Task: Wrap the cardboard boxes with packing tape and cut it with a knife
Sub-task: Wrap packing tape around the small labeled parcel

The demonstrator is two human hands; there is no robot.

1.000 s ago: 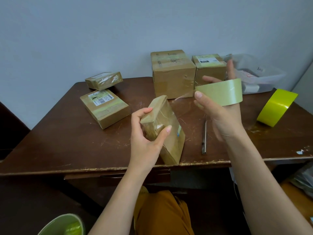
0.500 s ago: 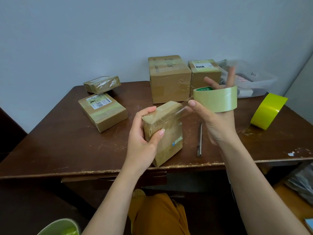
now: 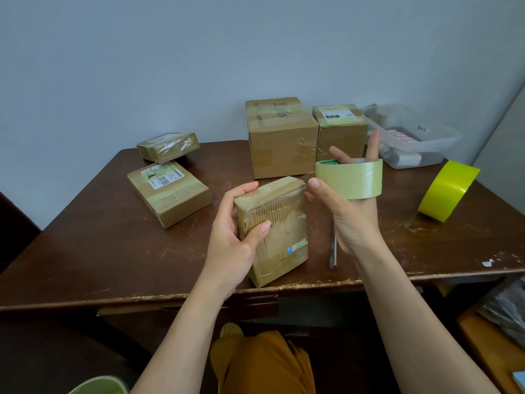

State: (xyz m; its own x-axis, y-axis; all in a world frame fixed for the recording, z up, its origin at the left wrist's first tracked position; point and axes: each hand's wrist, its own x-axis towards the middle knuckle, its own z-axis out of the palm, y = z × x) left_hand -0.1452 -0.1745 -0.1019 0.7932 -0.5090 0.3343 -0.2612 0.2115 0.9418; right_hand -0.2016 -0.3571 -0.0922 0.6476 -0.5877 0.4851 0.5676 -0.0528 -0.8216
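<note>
Cardboard box [image 3: 274, 228], small and brown, stands tilted above the near edge of the dark wooden table [image 3: 85, 251], held up by the left hand [image 3: 231, 237]: the thumb lies across its front face while the curled fingers wrap round its upper left corner, so the box sits to the right of the palm with its top end level with the fingertips. Clear tape already shines over its upper half. Just to the right, the right hand [image 3: 350, 220] carries the pale tape roll [image 3: 350, 177], which is threaded over the fingers like a bangle; the thumb presses on the roll's outer face near the box's top right corner, and two fingers stick up straight out of the core. Roll and box sit just beside each other, and a short clear strip seems to bridge them at the box's top edge, though it is too faint to be sure. Behind the right wrist a slim metal knife [image 3: 333, 253] lies flat on the table, pointing towards the near edge, partly hidden by the hand. Farther back stand a large box [image 3: 281, 140] and a smaller labelled box [image 3: 342, 132] side by side against the wall, with a clear plastic tub [image 3: 414, 140] to their right. On the left lie a flat labelled box [image 3: 169, 191] and, behind it, a small taped box [image 3: 168, 147]. A bright yellow tape roll [image 3: 449, 191] rests on the table's right side, well apart from both hands.
</note>
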